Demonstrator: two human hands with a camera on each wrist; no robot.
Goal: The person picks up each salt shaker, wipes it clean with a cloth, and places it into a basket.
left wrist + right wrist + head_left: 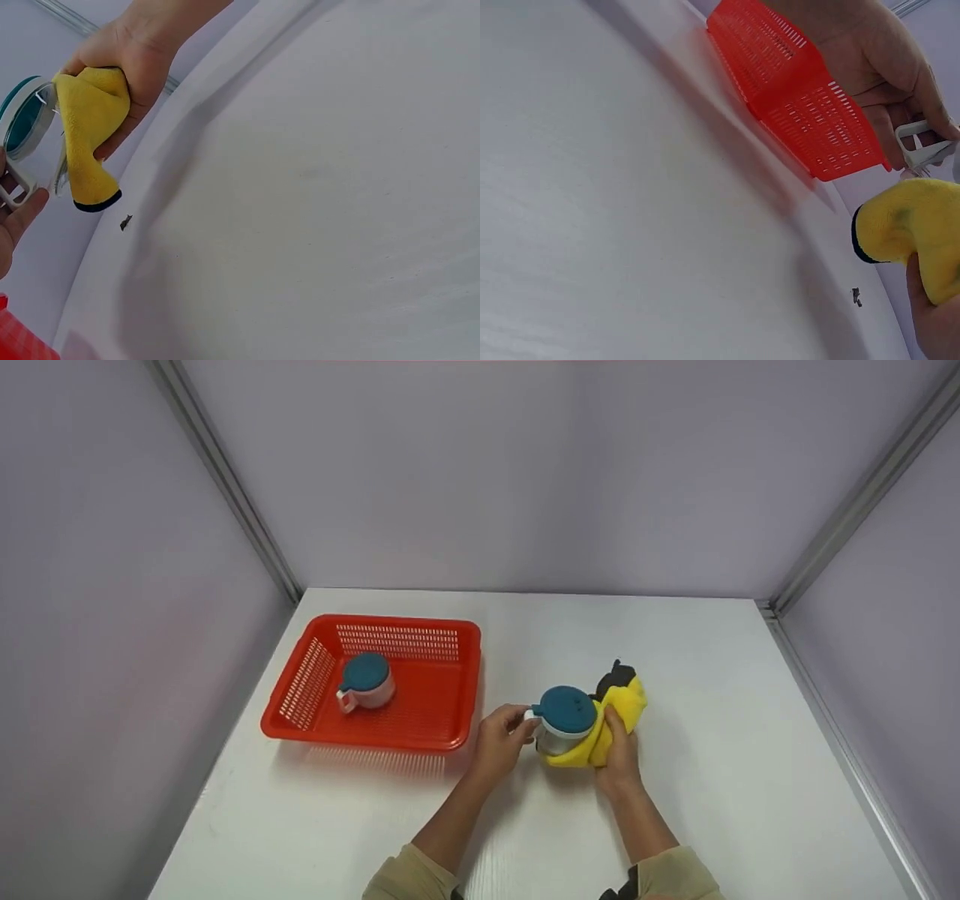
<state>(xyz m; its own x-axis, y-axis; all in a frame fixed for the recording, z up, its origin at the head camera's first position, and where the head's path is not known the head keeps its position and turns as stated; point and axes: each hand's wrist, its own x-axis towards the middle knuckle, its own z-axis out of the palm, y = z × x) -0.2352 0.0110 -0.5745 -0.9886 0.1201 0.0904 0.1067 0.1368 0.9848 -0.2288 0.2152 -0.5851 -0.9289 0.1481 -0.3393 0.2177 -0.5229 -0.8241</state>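
A clear jar with a teal lid [568, 709] and a white handle is held up above the white table. My left hand [501, 741] pinches the handle [922, 146] on the jar's left side. From the right, my right hand [621, 750] grips a yellow cloth [628, 705] with a dark side and presses it round the jar's side and lower part. In the left wrist view the cloth [94, 127] hangs in folds against the jar [30, 120]. The right fingers are partly hidden behind the cloth.
A red plastic basket [420, 741] with slotted walls stands on the table to the left. Inside it sits a similar jar with a teal lid [366, 671]. A small dark mark [126, 222] shows on the table. Pale panels [480, 472] enclose the back and sides.
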